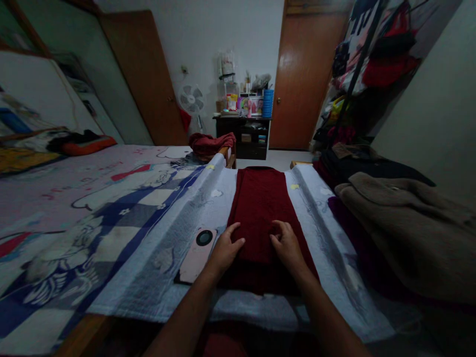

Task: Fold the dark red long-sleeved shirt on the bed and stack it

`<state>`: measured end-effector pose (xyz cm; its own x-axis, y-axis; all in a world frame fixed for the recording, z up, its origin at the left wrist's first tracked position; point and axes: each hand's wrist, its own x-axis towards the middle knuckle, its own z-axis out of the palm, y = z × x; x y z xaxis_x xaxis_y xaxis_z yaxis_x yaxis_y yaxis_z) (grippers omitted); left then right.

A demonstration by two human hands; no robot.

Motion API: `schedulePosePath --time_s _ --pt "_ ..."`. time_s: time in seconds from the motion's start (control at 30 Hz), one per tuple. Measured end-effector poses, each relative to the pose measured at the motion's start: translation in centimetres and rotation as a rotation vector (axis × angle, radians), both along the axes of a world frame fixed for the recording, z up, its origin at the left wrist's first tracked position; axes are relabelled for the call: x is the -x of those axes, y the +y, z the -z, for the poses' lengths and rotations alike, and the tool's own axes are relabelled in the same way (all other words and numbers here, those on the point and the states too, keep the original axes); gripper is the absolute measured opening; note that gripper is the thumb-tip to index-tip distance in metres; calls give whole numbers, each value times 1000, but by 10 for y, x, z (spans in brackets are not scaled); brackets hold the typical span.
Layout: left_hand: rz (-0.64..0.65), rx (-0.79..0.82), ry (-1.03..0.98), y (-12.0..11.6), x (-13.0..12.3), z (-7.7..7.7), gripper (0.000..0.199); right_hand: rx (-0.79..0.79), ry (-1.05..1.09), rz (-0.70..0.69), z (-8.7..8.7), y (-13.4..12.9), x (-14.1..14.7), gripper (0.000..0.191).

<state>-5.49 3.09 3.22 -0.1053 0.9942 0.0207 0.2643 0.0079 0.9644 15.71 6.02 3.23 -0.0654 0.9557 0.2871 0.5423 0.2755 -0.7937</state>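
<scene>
Item: dark red cloth [260, 213], apparently a garment. It is laid flat and lengthwise between and beneath the two hands, its far end reaching well beyond them; its long sides look straightened, which would keep it narrow and even.

Left hand [225, 250]: placed at the cloth's left edge, fingers spread and loosely bent, nothing seen grasped.

Right hand [289, 248]: held over the cloth's right part, fingers curled more, thumb and forefinger apart, nothing seen clasped. Whether the cloth is pressed by either hand cannot be told; the paired placing seems suited to steadying both sides.

Pale blue cover [159, 282]: spread beneath the red cloth, probably as a smooth, clean underlay.

Phone [195, 260]: laid just outside the left hand, camera side up, beside the red cloth, presumably to be kept off it.

Brown garment [401, 223]: heaped beyond the right hand, over purple cloth [347, 233].

Red bundle [211, 143]: set ahead and to the left of the left hand.
</scene>
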Motion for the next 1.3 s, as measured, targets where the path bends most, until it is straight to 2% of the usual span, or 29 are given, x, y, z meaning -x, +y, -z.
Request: schedulePosePath --time_s 0.1,0.23,0.33,0.4,0.57,0.73,0.87,0.97,1.07,1.13,1.3 --pt "18 1 157 -6 6 5 53 28 -40 -65 3 -3 1 30" --pt "43 -42 560 -12 10 12 42 27 -111 -89 10 4 -9 22" --pt "-2 -131 796 -11 5 6 41 -13 -155 -60 11 21 -20 24" --pt "36 -169 858 -6 -3 -3 42 -27 -199 -28 9 38 -27 25" --pt "224 -259 876 21 -21 -14 42 12 -351 49 2 90 -29 27" --pt "314 -304 875 57 -33 -20 38 133 -504 139 0 139 -21 38" --pt "340 -309 812 105 -43 -35 35 183 -483 180 1 171 -17 31" --pt "349 -242 729 147 -52 -40 35 219 -424 158 2 192 -12 27" --pt "298 -138 704 179 -63 -34 24 262 -348 131 6 210 -7 22" --pt "267 -82 697 189 -70 -24 16 290 -290 125 9 218 -5 21" --pt "182 48 669 188 -85 3 35 356 -112 69 20 224 -4 28"
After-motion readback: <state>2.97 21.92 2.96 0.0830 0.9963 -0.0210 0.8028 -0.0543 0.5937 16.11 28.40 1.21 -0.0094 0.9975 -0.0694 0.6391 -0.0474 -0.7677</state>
